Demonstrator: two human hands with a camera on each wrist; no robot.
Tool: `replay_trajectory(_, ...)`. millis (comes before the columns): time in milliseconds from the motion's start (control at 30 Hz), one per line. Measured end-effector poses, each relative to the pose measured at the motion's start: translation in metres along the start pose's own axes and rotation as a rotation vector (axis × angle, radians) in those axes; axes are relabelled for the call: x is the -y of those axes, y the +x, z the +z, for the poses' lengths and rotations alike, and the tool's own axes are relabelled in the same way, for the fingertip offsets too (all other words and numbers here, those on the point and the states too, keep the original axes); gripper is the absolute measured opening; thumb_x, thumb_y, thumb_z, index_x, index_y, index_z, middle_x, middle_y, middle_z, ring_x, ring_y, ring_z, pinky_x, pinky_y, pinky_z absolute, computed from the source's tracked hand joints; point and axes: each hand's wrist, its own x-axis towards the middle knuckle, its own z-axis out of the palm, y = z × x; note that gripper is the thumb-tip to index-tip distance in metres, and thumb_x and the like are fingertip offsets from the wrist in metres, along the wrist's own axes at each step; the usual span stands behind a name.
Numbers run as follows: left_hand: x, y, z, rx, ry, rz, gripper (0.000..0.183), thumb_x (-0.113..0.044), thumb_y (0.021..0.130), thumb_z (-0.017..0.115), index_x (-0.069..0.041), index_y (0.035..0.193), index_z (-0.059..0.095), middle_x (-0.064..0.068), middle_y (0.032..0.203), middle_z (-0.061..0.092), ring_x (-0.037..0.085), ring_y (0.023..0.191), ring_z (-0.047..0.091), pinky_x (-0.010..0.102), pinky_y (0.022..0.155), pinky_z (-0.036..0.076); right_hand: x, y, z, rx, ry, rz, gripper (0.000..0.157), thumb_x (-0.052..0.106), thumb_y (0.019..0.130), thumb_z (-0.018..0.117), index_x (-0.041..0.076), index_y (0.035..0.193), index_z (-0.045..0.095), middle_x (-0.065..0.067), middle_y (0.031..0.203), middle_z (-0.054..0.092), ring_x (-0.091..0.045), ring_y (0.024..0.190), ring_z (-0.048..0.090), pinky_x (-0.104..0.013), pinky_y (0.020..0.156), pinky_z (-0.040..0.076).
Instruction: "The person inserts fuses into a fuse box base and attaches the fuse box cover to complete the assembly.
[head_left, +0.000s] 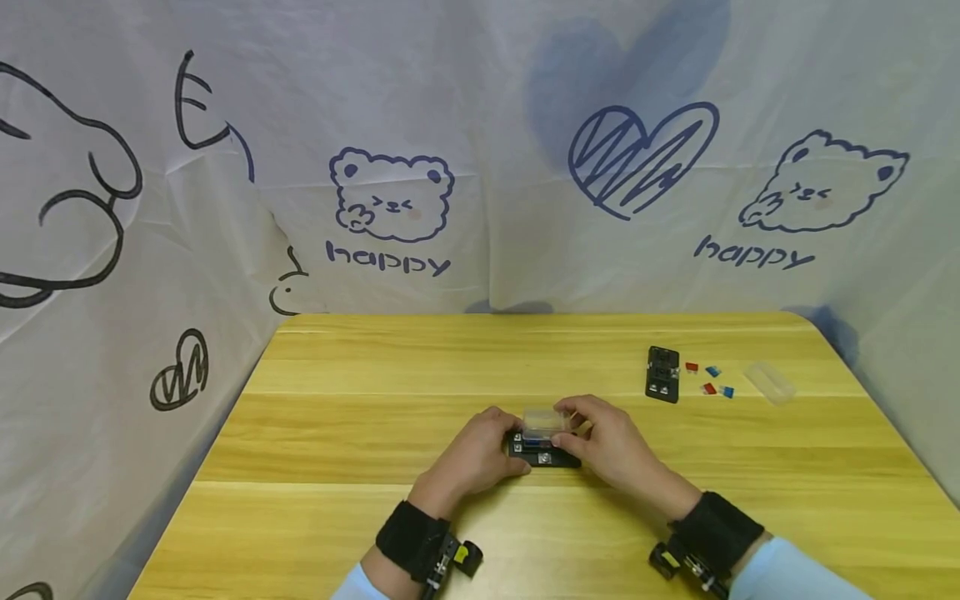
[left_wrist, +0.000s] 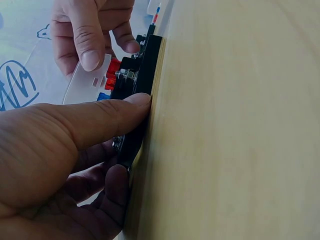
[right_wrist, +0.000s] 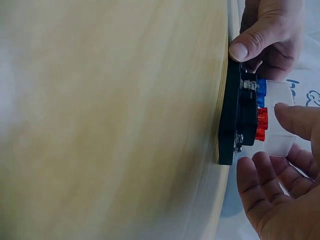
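A black fuse block (head_left: 558,459) lies on the table in front of the person, with red blade fuses (right_wrist: 262,120) and blue blade fuses (right_wrist: 261,92) seated in it. Metal screw terminals (left_wrist: 125,75) show along its side. My left hand (head_left: 480,450) grips the block's left end, thumb on the near edge and fingers at the far side. Between thumb and fingers my right hand (head_left: 611,442) pinches a clear plastic cover (head_left: 542,421), which sits over the fuses, its lower rim around their tops in the right wrist view.
To the back right lies a second black fuse block (head_left: 663,375). Beside it are two loose red fuses (head_left: 692,367), two blue fuses (head_left: 712,372) and another clear cover (head_left: 770,382). A white cloth (head_left: 487,100) with drawings hangs behind the wooden table (head_left: 360,358).
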Motion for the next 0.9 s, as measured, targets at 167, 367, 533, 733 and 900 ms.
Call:
replay_trajectory(167, 0.0003, -0.0001, 0.0002, 0.006, -0.004, -0.007, 0.058, -0.034, 0.076, 0.080, -0.008, 0.124, 0.061, 0.005, 0.116, 0.058, 0.019, 0.105, 0.054, 0.038, 0.093, 0.047, -0.0002, -0.0011, 0.0008, 0.026, -0.002, 0.019, 0.037, 0.023, 0.085, 0.074, 0.014, 0.119, 0.062, -0.001, 0.099, 0.062, -0.014, 0.081, 0.057, -0.029, 0.066, 0.052)
replay_trajectory(367, 0.0007, 0.0004, 0.0005, 0.009, -0.003, -0.012, 0.061, -0.035, 0.077, 0.080, -0.007, 0.126, 0.059, 0.005, 0.118, 0.058, 0.019, 0.105, 0.054, 0.038, 0.093, 0.047, 0.0004, -0.0031, 0.0016, 0.047, -0.016, 0.007, 0.037, 0.021, 0.084, 0.075, 0.013, 0.118, 0.062, 0.001, 0.100, 0.062, -0.015, 0.084, 0.059, -0.030, 0.068, 0.052)
replay_trajectory(533, 0.0003, 0.0006, 0.0004, 0.006, 0.003, -0.013, 0.061, -0.034, 0.076, 0.081, -0.007, 0.127, 0.059, 0.005, 0.117, 0.058, 0.018, 0.104, 0.054, 0.037, 0.092, 0.048, -0.0005, -0.0037, 0.0024, 0.058, -0.040, 0.001, 0.037, 0.021, 0.084, 0.076, 0.015, 0.117, 0.062, 0.001, 0.100, 0.062, -0.015, 0.085, 0.059, -0.030, 0.068, 0.052)
replay_trajectory(733, 0.0001, 0.0001, 0.0004, 0.001, 0.004, -0.005, 0.061, -0.034, 0.076, 0.081, -0.007, 0.126, 0.060, 0.005, 0.117, 0.058, 0.018, 0.103, 0.054, 0.037, 0.091, 0.048, -0.0027, -0.0031, 0.0036, 0.067, -0.062, 0.002, 0.037, 0.022, 0.083, 0.076, 0.016, 0.117, 0.063, 0.001, 0.100, 0.062, -0.012, 0.081, 0.058, -0.030, 0.067, 0.051)
replay_trajectory(900, 0.0005, 0.0007, 0.0000, -0.004, -0.040, -0.006, 0.059, -0.036, 0.076, 0.081, -0.011, 0.125, 0.060, 0.003, 0.112, 0.058, 0.015, 0.095, 0.054, 0.034, 0.084, 0.049, -0.0047, -0.0025, 0.0043, 0.064, -0.079, -0.023, 0.036, 0.022, 0.083, 0.076, 0.016, 0.116, 0.063, 0.002, 0.099, 0.062, -0.011, 0.081, 0.057, -0.030, 0.067, 0.050)
